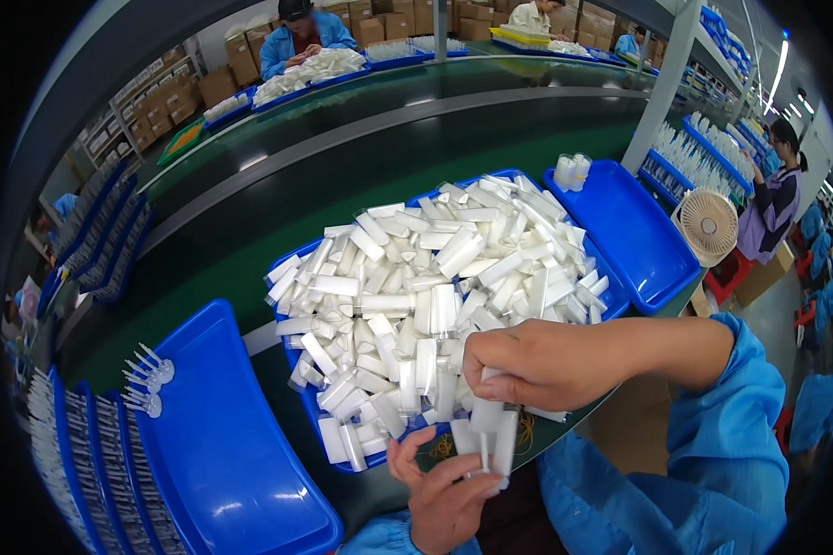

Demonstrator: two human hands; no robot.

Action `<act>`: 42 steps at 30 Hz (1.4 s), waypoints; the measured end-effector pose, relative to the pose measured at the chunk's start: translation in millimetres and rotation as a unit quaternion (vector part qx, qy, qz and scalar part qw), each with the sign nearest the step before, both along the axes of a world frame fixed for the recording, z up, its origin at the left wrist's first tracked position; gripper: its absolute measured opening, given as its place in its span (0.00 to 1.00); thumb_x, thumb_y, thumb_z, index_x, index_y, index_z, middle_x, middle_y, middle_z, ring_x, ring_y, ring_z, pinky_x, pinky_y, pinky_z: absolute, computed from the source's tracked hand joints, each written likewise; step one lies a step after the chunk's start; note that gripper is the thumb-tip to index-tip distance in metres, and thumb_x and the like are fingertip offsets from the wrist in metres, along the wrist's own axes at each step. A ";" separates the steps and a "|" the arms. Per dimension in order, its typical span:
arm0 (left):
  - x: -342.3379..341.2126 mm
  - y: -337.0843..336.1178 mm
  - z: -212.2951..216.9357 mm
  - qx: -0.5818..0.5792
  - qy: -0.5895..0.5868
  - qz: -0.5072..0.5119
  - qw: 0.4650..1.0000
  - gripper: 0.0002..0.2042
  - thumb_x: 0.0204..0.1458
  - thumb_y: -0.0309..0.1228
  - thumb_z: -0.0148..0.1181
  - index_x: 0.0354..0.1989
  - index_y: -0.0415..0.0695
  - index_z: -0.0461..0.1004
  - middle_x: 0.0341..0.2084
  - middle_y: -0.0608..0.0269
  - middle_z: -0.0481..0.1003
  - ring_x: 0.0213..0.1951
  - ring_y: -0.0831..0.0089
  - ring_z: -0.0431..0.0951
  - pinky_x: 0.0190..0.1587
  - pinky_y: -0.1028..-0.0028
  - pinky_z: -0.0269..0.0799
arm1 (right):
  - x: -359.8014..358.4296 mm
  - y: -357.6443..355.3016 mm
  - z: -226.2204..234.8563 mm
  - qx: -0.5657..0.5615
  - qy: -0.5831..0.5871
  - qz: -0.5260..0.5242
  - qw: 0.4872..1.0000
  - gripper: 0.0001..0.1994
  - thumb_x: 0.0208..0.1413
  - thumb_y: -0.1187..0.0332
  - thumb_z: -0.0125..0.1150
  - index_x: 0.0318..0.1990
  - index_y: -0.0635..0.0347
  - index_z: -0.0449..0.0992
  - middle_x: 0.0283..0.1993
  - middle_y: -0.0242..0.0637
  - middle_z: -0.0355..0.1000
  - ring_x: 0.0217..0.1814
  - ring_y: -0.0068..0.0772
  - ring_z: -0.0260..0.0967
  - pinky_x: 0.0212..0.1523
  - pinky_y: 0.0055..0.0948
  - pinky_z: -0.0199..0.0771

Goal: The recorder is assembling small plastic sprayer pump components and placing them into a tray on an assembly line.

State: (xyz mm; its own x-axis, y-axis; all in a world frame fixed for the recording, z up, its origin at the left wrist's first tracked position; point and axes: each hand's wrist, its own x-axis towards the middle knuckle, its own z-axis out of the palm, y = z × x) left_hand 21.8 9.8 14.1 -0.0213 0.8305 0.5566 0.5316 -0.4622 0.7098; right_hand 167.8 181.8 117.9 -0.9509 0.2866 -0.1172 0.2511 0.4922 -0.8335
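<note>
My left hand [446,499], low in the middle of the head view, grips a small group of upright white plastic tubes [503,446] between thumb and fingers. Just above it, my right hand [551,363] is closed on a white plastic piece [487,407], its lower end close to the tubes. Whether the two touch is hard to see, and my right fingers partly cover the piece. Beyond both hands, a heap of white plastic tubes with clear ends [430,305] fills a blue tray [312,409].
At left lies a blue tray [222,453] with several thin white spiked parts [144,377] on its edge. Another blue tray [634,231] at right has white cylinders [572,172] at its corner. A fan [708,227] stands farther right. Co-workers sit across the green conveyor [361,157].
</note>
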 end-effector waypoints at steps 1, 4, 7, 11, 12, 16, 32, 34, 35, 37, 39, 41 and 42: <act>2.8 0.6 2.8 0.029 0.011 -0.003 1.000 0.05 0.38 0.27 0.62 0.26 0.49 0.76 0.31 0.62 0.73 0.43 0.56 0.70 0.53 0.53 0.50 | 1.7 0.8 2.5 -0.054 -0.017 0.005 0.998 0.06 0.60 0.66 0.43 0.37 0.59 0.60 0.28 0.47 0.66 0.30 0.47 0.67 0.32 0.38 0.65; 4.3 1.7 4.3 0.040 0.024 -0.013 0.999 0.04 0.38 0.29 0.63 0.24 0.52 0.75 0.32 0.63 0.72 0.47 0.50 0.66 0.52 0.50 0.49 | 8.0 3.6 -3.3 -0.049 -0.017 0.019 0.998 0.07 0.60 0.66 0.43 0.37 0.59 0.61 0.26 0.46 0.66 0.30 0.45 0.68 0.31 0.37 0.65; 5.2 1.0 10.5 0.052 0.042 -0.017 0.998 0.05 0.38 0.33 0.63 0.25 0.55 0.75 0.37 0.63 0.71 0.51 0.46 0.62 0.52 0.48 0.49 | 11.5 -2.1 6.3 -0.013 -0.076 0.050 0.996 0.07 0.60 0.66 0.44 0.37 0.60 0.62 0.28 0.45 0.67 0.31 0.44 0.68 0.31 0.36 0.64; 9.9 -2.6 7.2 0.099 0.049 0.018 0.994 0.08 0.40 0.37 0.63 0.31 0.60 0.75 0.45 0.59 0.67 0.53 0.41 0.58 0.53 0.44 0.46 | 16.7 -8.1 -3.1 -0.131 -0.026 0.056 0.989 0.06 0.61 0.65 0.44 0.37 0.57 0.63 0.30 0.35 0.63 0.31 0.33 0.62 0.44 0.33 0.53; 10.0 -2.1 5.1 0.107 0.041 0.017 0.993 0.10 0.41 0.38 0.62 0.35 0.61 0.73 0.46 0.57 0.66 0.53 0.40 0.58 0.53 0.43 0.47 | 18.5 -14.7 -8.5 -0.054 -0.003 0.059 0.997 0.06 0.61 0.65 0.44 0.37 0.56 0.63 0.31 0.34 0.63 0.33 0.33 0.62 0.45 0.34 0.50; 15.4 3.0 -9.2 0.180 -0.002 0.044 0.983 0.21 0.46 0.39 0.61 0.50 0.66 0.65 0.47 0.50 0.63 0.52 0.39 0.61 0.51 0.43 0.53 | 27.0 -42.5 -19.1 0.051 0.045 0.065 0.996 0.06 0.58 0.64 0.46 0.36 0.55 0.64 0.34 0.37 0.64 0.39 0.39 0.61 0.42 0.37 0.50; 3.4 -34.7 -33.4 -0.441 -0.359 -0.353 0.743 0.34 0.35 0.29 0.73 0.51 0.37 0.60 0.43 0.54 0.68 0.44 0.63 0.71 0.46 0.67 0.68 | 27.7 -96.1 -52.9 0.165 0.263 0.037 0.950 0.07 0.46 0.68 0.59 0.34 0.55 0.72 0.33 0.33 0.64 0.38 0.33 0.64 0.36 0.34 0.57; 2.7 -35.9 -32.2 -0.398 -0.456 -0.359 0.710 0.23 0.39 0.24 0.67 0.43 0.38 0.63 0.34 0.56 0.70 0.38 0.64 0.73 0.43 0.67 0.69 | 25.4 -84.4 -71.6 0.201 0.277 -0.074 0.937 0.09 0.44 0.67 0.60 0.35 0.51 0.73 0.29 0.27 0.61 0.34 0.29 0.67 0.32 0.31 0.62; 3.1 -36.5 -29.0 -0.375 -0.503 -0.358 0.691 0.18 0.41 0.21 0.64 0.39 0.39 0.64 0.29 0.57 0.70 0.36 0.65 0.73 0.41 0.67 0.70 | 26.7 -80.6 -80.2 0.260 0.220 -0.089 0.936 0.10 0.43 0.67 0.59 0.36 0.52 0.73 0.28 0.27 0.62 0.31 0.28 0.67 0.29 0.30 0.62; 1.5 -34.9 -13.7 -0.337 -0.523 -0.308 0.720 0.13 0.43 0.18 0.60 0.33 0.41 0.62 0.25 0.59 0.69 0.30 0.68 0.73 0.34 0.70 0.71 | 28.3 -78.9 -94.9 0.375 0.097 -0.115 0.915 0.12 0.41 0.68 0.58 0.37 0.52 0.73 0.27 0.27 0.62 0.26 0.27 0.68 0.23 0.27 0.64; -7.4 -36.4 -10.6 -0.366 -0.505 -0.269 0.734 0.13 0.43 0.18 0.60 0.33 0.41 0.62 0.26 0.59 0.69 0.29 0.68 0.73 0.30 0.72 0.71 | 23.8 -82.8 -108.0 0.407 0.038 -0.119 0.905 0.12 0.40 0.68 0.56 0.36 0.52 0.72 0.25 0.28 0.63 0.23 0.26 0.68 0.20 0.26 0.64; -6.8 -37.9 -10.5 -0.364 -0.458 -0.207 0.784 0.12 0.42 0.17 0.59 0.32 0.40 0.62 0.26 0.59 0.69 0.26 0.74 0.72 0.27 0.77 0.70 | 19.8 -82.0 -116.8 0.423 -0.001 -0.116 0.899 0.11 0.40 0.67 0.56 0.35 0.52 0.72 0.23 0.29 0.64 0.21 0.26 0.67 0.18 0.26 0.63; -7.9 -39.3 -13.9 -0.361 -0.419 -0.184 0.812 0.12 0.43 0.17 0.59 0.32 0.40 0.62 0.26 0.59 0.70 0.26 0.75 0.72 0.27 0.78 0.69 | 17.2 -80.4 -120.9 0.422 -0.007 -0.106 0.900 0.11 0.40 0.67 0.57 0.36 0.53 0.72 0.23 0.29 0.64 0.20 0.26 0.66 0.17 0.26 0.62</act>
